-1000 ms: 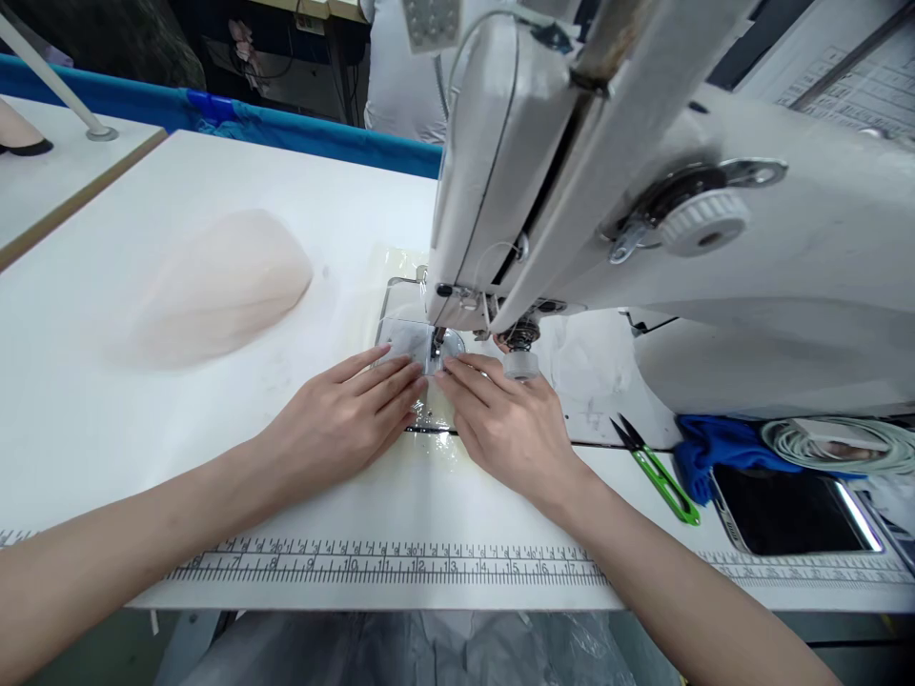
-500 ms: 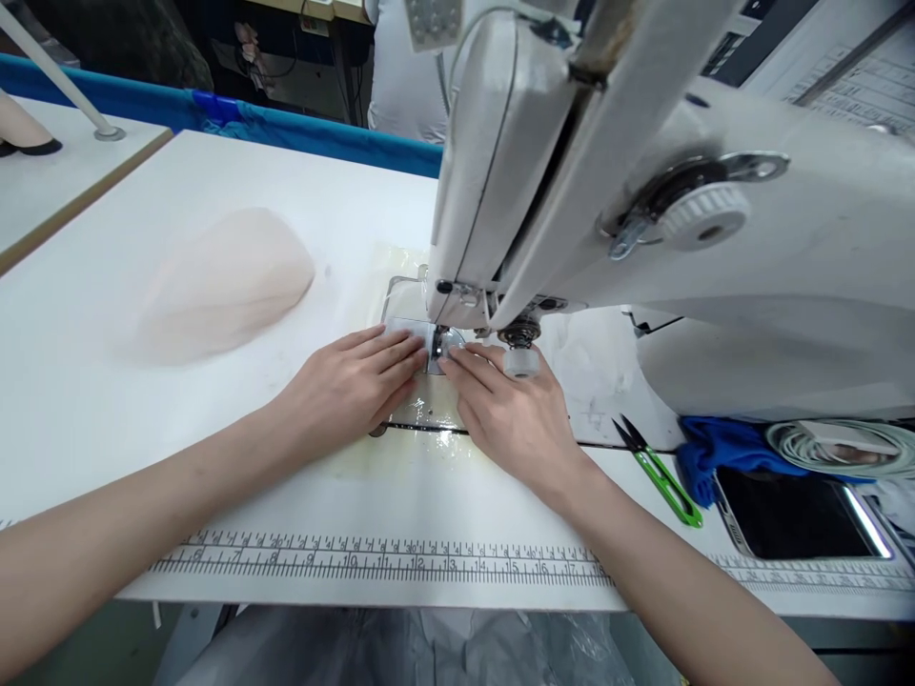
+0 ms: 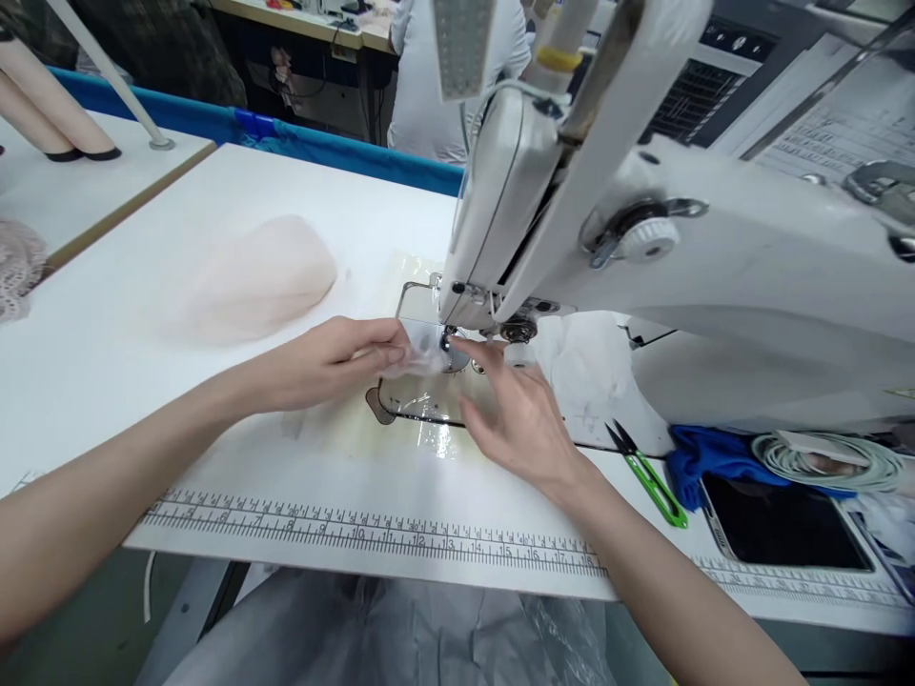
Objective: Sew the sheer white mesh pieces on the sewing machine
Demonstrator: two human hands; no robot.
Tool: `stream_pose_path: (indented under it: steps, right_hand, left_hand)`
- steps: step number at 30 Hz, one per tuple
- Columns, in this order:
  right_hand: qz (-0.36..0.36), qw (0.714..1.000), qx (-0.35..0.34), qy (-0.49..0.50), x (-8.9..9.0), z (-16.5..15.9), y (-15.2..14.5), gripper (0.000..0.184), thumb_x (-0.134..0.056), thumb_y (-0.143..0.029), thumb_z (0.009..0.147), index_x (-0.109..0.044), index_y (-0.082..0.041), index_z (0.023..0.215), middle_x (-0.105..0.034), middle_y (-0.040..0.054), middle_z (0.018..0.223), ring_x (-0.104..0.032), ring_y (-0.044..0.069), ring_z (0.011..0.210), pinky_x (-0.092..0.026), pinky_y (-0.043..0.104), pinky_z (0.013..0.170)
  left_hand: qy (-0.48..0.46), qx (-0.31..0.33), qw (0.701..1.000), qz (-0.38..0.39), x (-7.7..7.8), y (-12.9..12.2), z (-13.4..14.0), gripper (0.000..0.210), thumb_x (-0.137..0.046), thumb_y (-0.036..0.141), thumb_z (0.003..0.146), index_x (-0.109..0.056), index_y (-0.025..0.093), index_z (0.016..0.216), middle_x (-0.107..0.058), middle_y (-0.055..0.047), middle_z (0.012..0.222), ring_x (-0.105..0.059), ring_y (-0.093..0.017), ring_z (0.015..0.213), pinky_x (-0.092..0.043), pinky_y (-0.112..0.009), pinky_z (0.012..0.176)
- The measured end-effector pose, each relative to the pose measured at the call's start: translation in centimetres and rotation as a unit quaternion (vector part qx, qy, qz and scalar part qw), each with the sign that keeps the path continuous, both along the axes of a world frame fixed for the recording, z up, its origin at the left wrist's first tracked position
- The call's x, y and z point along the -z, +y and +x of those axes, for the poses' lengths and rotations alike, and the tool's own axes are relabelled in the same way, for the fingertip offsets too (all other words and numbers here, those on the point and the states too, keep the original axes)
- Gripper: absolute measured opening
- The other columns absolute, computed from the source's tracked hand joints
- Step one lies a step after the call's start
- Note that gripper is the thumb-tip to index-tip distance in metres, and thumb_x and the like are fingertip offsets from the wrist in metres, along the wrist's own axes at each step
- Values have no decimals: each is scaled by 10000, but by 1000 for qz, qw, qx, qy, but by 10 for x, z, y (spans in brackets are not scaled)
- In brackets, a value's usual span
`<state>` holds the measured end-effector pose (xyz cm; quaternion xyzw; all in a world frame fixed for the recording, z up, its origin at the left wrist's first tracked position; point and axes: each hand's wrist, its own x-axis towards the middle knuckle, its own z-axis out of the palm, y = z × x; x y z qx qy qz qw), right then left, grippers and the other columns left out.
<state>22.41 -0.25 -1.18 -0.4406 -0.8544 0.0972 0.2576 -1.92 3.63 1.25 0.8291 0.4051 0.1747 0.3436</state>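
Note:
A white sewing machine (image 3: 500,200) stands over the table, its presser foot (image 3: 447,341) low at the metal plate. Left of the foot, my left hand (image 3: 335,360) pinches a small piece of sheer pale fabric (image 3: 423,351) between thumb and fingers. The fabric reaches to the foot and looks blurred. On the other side, my right hand (image 3: 525,410) has its fingers apart, the index fingertip close beside the foot and the thumb held away. Part of that hand is hidden behind the machine's white knob (image 3: 519,355). Farther left lies a sheer pinkish fabric piece (image 3: 278,272).
Green thread snips (image 3: 656,484), a blue cloth (image 3: 687,464), a phone (image 3: 786,524) and a coiled cord (image 3: 833,462) lie at the right. A ruler strip (image 3: 386,534) runs along the front edge. Across a blue fabric trough (image 3: 343,155) is a person in white (image 3: 429,81).
My left hand was flat beside the presser foot and has drawn left, now pinching the sheer fabric. My right hand's thumb and fingers have spread. The camera view has shifted slightly.

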Motion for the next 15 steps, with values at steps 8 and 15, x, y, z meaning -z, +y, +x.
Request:
stream_pose_path:
  steps: [8,15]
  right_hand:
    - [-494,779,-124,366,-18,-8,-2,190,-752,-330,769,-672,-178,850,-720,27,892,-683,188,893,-522,371,873]
    - [-511,750,-93,409,-15,-8,-2,200,-835,-302,667,-714,-186,778,-726,-3,812,-688,140,769,-529,323,819]
  left_hand:
    - [-194,15,949,-247,-19,-6,-15,249,-496,397,965,-606,194,874,-684,-36,894,-654,-193,919,-495,-315,869]
    - [-209,18,940,-269,-16,-1,-21,252,-506,420,960,-594,196,886,-729,-44,928,-672,-211,942,-496,-315,849]
